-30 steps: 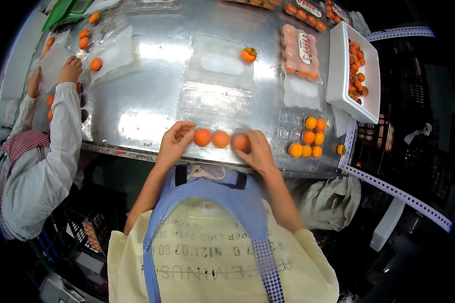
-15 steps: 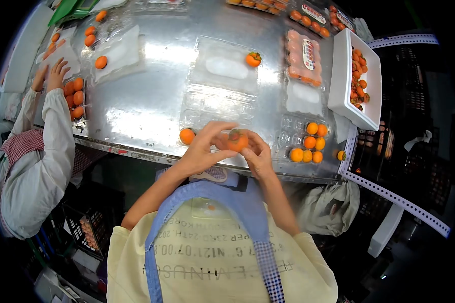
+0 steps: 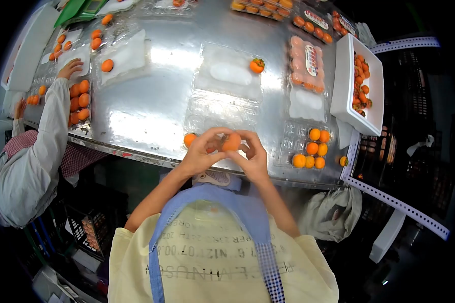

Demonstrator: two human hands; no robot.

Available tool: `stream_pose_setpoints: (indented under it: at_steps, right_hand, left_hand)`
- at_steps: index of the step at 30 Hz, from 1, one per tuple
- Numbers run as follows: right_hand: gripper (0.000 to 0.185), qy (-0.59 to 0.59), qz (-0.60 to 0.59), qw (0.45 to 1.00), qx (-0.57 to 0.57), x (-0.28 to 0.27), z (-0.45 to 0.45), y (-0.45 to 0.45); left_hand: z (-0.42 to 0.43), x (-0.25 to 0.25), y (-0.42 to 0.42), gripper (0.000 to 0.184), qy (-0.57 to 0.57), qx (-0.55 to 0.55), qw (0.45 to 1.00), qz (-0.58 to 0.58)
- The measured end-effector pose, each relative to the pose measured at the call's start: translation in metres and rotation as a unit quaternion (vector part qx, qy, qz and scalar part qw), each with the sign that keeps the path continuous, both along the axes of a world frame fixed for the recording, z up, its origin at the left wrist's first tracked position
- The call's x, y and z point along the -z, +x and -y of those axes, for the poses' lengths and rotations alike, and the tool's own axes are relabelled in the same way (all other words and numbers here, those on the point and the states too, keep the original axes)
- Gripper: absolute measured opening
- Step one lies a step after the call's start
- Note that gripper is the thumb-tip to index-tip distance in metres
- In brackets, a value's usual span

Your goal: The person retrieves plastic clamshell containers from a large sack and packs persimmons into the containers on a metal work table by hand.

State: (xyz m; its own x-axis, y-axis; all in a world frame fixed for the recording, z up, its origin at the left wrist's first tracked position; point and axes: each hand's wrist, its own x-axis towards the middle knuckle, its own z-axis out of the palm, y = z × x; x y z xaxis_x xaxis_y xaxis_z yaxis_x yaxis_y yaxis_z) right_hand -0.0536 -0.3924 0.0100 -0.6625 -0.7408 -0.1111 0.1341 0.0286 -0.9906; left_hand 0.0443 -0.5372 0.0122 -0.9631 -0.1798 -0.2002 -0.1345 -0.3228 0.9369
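Note:
My left hand (image 3: pixel 201 151) and my right hand (image 3: pixel 254 157) meet over the front edge of the metal table, fingers closed around an orange persimmon (image 3: pixel 231 142). Its smooth side faces up. A bit more orange shows between my left fingers; whether it is a second persimmon I cannot tell. Under and beyond my hands lies an open clear plastic clamshell (image 3: pixel 220 113), with a persimmon (image 3: pixel 189 140) at its near left corner. On its white-padded far half rests a persimmon with a green calyx (image 3: pixel 257 65).
At right, a clamshell holds several yellow-orange persimmons (image 3: pixel 312 148); a closed labelled pack (image 3: pixel 306 63) lies beyond it. A white foam box (image 3: pixel 342 83) contains more persimmons. On the left, a co-worker's hand (image 3: pixel 71 68) hovers near a filled pack (image 3: pixel 80 101).
The persimmon in my hands has turned, so its calyx no longer faces up. My fingers have shifted around it. The co-worker's hands have moved apart, one toward the left edge.

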Motion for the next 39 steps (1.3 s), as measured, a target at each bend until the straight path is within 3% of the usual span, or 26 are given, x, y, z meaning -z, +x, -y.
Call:
stream_pose_setpoints:
  at_steps: [4,7,10,13,18,21,23,25,26,28,29,31,32,35,38,39]
  right_hand:
    - [0.045,0.019,0.028,0.999,0.009,0.003,0.006,-0.006]
    - [0.040,0.061,-0.018,0.997,0.034,0.012,0.003,-0.014]
    - [0.034,0.124,-0.108,0.986,0.039,0.019,-0.002,-0.021]
    - [0.036,0.154,-0.111,0.981,-0.030,0.027,-0.006,-0.020]
    - [0.045,0.073,0.141,0.985,-0.071,0.016,0.016,0.001]
    - [0.050,0.061,0.108,0.991,-0.059,0.019,0.021,0.007]
    - [0.046,0.071,0.116,0.989,-0.060,0.029,0.014,0.003]
    - [0.044,0.037,0.237,0.971,0.014,0.030,0.002,-0.018]
    - [0.043,0.014,0.298,0.953,0.051,0.029,-0.004,-0.027]
    - [0.039,-0.002,0.194,0.971,0.137,0.025,-0.026,-0.079]
    - [0.037,-0.003,0.122,0.976,0.182,0.018,-0.041,-0.112]
    - [0.037,-0.038,0.078,0.953,0.291,0.001,-0.076,-0.190]
    - [0.039,-0.127,0.100,0.914,0.373,-0.014,-0.087,-0.221]
    - [0.045,-0.210,0.061,0.897,0.385,-0.063,-0.120,-0.273]
    - [0.043,-0.143,-0.010,0.935,0.325,-0.075,-0.104,-0.245]
    - [0.039,-0.044,-0.025,0.954,0.297,-0.070,-0.094,-0.225]
  left_hand:
    - [0.005,0.010,0.000,0.050,0.054,-0.069,0.994,-0.069]
    - [0.023,0.009,0.005,0.050,0.280,-0.190,0.941,-0.026]
    - [0.040,0.016,0.013,0.049,0.193,-0.246,0.950,0.008]
    - [0.041,0.017,0.017,0.049,0.102,-0.239,0.965,0.017]
    - [0.017,0.022,0.014,0.048,-0.083,-0.143,0.986,0.010]
    - [0.004,0.015,0.004,0.047,-0.310,-0.057,0.948,-0.050]
    - [0.002,0.010,0.000,0.056,-0.321,-0.024,0.947,-0.027]
    - [-0.003,-0.004,-0.005,0.056,-0.306,-0.059,0.950,-0.019]
    - [-0.003,-0.002,-0.005,0.056,-0.238,-0.069,0.969,-0.004]
    - [0.000,0.005,-0.001,0.056,-0.101,-0.086,0.990,0.037]
    - [0.003,0.009,0.001,0.051,-0.098,-0.108,0.988,0.042]
    - [0.013,0.019,0.005,0.044,-0.085,-0.115,0.988,0.055]
    - [0.016,0.019,0.005,0.042,-0.080,-0.122,0.988,0.055]
    - [0.022,0.019,0.009,0.036,-0.079,-0.145,0.985,0.057]
    - [0.025,0.020,0.010,0.033,-0.097,-0.176,0.978,0.060]
    - [0.027,0.024,0.011,0.032,-0.096,-0.179,0.977,0.058]
